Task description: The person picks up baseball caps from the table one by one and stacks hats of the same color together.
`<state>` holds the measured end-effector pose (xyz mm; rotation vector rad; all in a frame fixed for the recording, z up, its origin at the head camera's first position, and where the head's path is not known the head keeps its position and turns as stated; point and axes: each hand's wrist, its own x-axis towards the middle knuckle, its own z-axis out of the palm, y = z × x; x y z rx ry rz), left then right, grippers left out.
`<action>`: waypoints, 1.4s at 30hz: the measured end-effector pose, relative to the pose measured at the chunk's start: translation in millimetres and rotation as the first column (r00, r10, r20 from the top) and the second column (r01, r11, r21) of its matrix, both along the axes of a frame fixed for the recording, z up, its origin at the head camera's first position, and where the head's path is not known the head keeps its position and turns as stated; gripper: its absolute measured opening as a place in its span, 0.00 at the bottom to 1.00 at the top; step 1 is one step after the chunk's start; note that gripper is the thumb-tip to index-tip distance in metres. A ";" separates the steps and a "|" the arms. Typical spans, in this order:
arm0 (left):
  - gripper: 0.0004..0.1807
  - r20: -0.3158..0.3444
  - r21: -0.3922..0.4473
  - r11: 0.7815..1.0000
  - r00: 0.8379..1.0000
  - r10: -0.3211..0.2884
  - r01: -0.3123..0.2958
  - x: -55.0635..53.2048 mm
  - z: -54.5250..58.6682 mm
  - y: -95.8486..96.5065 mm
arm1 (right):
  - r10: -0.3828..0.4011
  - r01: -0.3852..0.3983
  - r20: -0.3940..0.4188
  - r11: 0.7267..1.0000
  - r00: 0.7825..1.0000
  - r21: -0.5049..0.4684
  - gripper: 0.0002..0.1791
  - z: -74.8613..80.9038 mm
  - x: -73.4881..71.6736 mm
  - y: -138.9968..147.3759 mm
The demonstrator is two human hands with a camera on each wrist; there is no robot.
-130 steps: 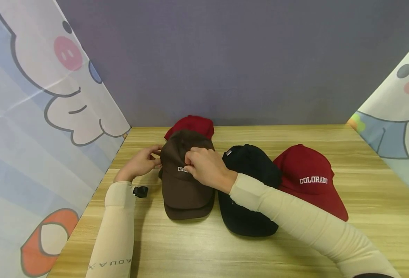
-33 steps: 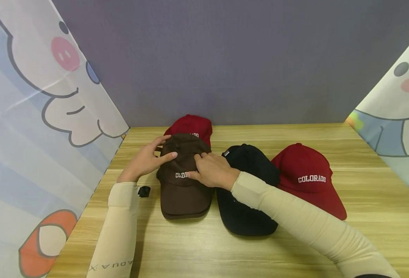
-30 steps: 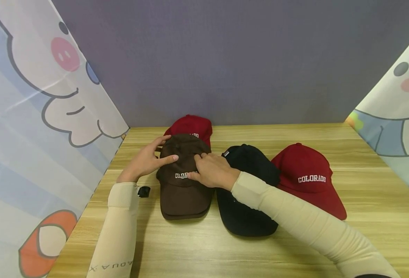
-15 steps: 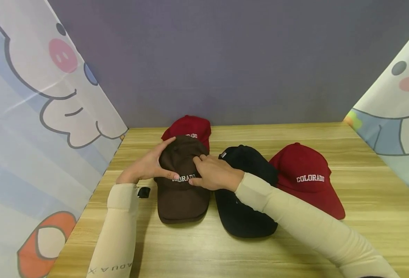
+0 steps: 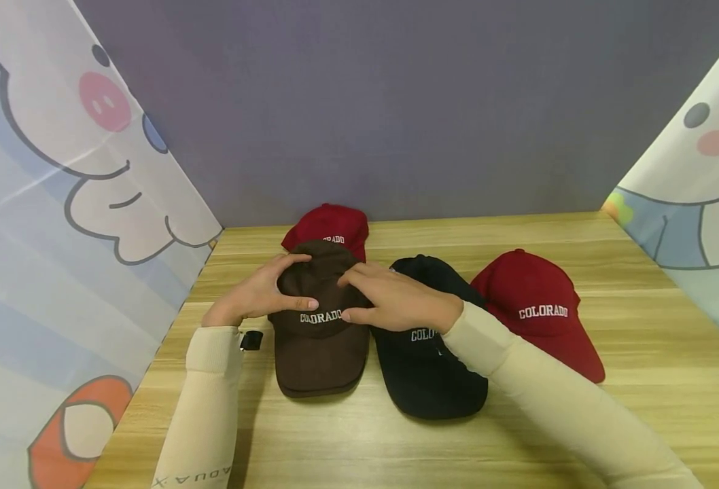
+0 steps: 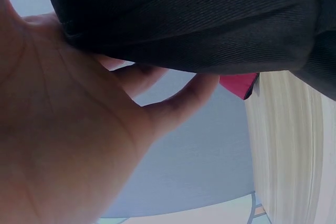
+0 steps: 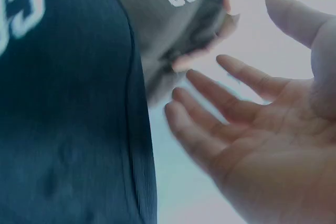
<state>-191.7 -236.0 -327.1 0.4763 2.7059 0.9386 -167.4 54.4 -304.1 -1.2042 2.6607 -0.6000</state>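
Note:
A brown baseball cap (image 5: 319, 360) with white COLORADO lettering lies brim toward me at the left of the table; a thin second edge shows under its brim. My left hand (image 5: 261, 291) spans the left side of its crown, thumb on the front and fingers toward the top. The left wrist view shows bent fingers (image 6: 181, 103) touching the crown's edge. Over the crown's right side is my right hand (image 5: 393, 297), with loosely extended fingers (image 7: 226, 98) that look apart from the cap in the right wrist view. A black cap (image 5: 435, 384) lies partly beneath my right forearm.
Behind the brown cap sits a red cap (image 5: 329, 224), partly covered. Another red COLORADO cap (image 5: 527, 285) lies right of the black one. A grey panel (image 5: 384, 109) stands at the wooden table's back, with printed cartoon sheets (image 5: 60, 238) at the sides.
The brown cap's lettering has come into fuller view, and its crown has shifted slightly toward me. My left hand moved onto the crown; my right hand has eased off to the right.

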 end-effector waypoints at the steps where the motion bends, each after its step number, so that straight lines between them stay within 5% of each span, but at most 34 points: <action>1: 0.54 0.001 -0.004 1.000 1.000 0.003 -0.003 0.3 0.3 0.3 | 0.012 -0.012 -0.008 0.999 1.000 -0.033 0.29 2.1 0.5 5.5; 5: 0.54 0.004 -0.014 1.000 1.000 0.013 -0.013 1.1 1.9 0.4 | 0.022 -0.029 -0.042 0.983 0.999 -0.182 0.25 10.7 0.1 30.8; 10: 0.54 0.004 -0.027 0.999 1.000 0.023 -0.023 1.8 2.4 -1.6 | -0.011 -0.017 -0.069 0.917 0.998 -0.398 0.19 19.5 -7.1 69.9; 16: 0.54 0.013 -0.021 0.999 1.000 0.026 -0.026 3.0 1.9 -2.6 | -0.213 0.168 -0.051 0.877 0.976 -0.450 0.17 23.3 -15.3 126.7; 21: 0.54 0.024 -0.010 0.999 0.999 0.035 -0.035 3.9 1.1 -3.5 | -0.403 0.387 0.026 0.857 0.915 -0.340 0.17 23.5 -21.1 170.7; 24: 0.55 0.034 -0.008 0.999 0.999 0.041 -0.041 4.4 0.9 -5.0 | -0.460 0.452 0.014 0.865 0.888 -0.216 0.16 21.5 -25.0 194.1; 28: 0.55 0.041 -0.002 0.999 0.998 0.038 -0.038 4.6 1.0 -6.4 | -0.469 0.469 0.018 0.883 0.883 -0.003 0.13 16.0 -28.8 220.0; 32: 0.54 0.038 0.006 0.999 0.999 0.033 -0.033 4.7 1.9 -7.1 | -0.479 0.461 0.119 0.875 0.870 0.149 0.16 10.8 -31.8 233.1; 42: 0.58 0.029 -0.030 0.999 0.999 0.036 -0.035 4.8 7.4 -5.8 | -0.532 0.494 0.280 0.847 0.799 0.198 0.15 1.1 -37.7 241.0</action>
